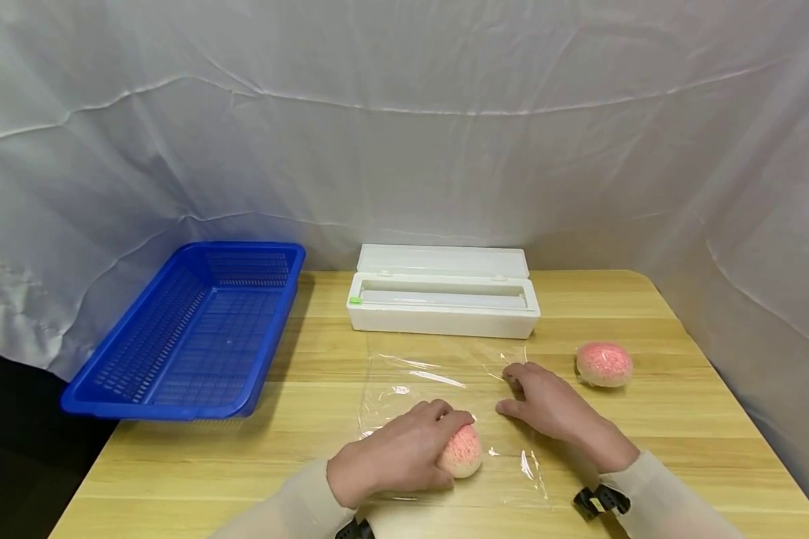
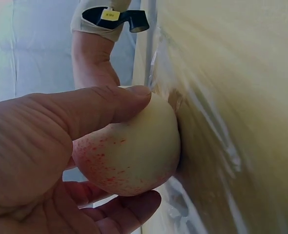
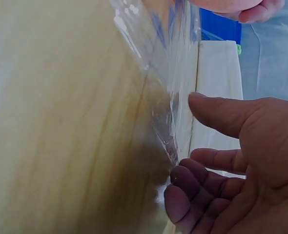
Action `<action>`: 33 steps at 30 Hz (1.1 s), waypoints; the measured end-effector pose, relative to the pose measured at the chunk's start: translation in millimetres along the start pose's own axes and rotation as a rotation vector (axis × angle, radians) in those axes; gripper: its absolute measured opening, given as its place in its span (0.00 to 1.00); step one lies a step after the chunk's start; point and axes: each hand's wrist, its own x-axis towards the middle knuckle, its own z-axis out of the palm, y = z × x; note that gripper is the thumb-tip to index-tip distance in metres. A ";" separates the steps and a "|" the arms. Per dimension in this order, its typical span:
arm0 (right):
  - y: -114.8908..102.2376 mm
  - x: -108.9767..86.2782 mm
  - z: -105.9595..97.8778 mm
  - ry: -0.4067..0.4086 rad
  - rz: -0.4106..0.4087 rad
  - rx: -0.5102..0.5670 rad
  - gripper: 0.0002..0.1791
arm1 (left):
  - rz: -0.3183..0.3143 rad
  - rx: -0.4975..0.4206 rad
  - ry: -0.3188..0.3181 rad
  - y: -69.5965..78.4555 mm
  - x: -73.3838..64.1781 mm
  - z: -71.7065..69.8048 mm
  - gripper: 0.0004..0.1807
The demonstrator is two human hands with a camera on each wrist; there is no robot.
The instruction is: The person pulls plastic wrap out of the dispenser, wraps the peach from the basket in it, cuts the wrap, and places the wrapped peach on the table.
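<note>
My left hand (image 1: 401,453) grips a pink and cream peach (image 1: 463,452) from its left side, thumb on one side and fingers on the other. The peach sits on a sheet of clear plastic film (image 1: 404,385) spread over the wooden table. In the left wrist view the peach (image 2: 139,146) shows a pale side with red specks. At the film's right edge is my right hand (image 1: 546,404), thumb apart from its loosely bent fingers. The right wrist view has these fingertips (image 3: 177,202) right by the wrinkled film (image 3: 158,107), with nothing between thumb and fingers.
Behind the film stands a white film box (image 1: 445,322), lid raised and a roll inside. A second peach (image 1: 604,364) rests to the right, beyond my right hand. On the left is a blue plastic basket (image 1: 259,382). A pale curtain (image 1: 404,165) hangs behind the table.
</note>
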 end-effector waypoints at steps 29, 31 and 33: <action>-31.8 -68.7 34.2 -0.031 -0.706 -0.003 0.18 | 0.285 0.341 0.046 -22.1 -43.4 13.2 0.09; -32.8 -68.3 33.2 -0.024 -0.699 0.006 0.20 | 0.267 0.296 0.043 -23.2 -44.8 9.2 0.09; -32.9 -68.6 30.4 -0.027 -0.679 0.030 0.20 | 0.251 0.248 0.056 -24.0 -46.6 4.6 0.09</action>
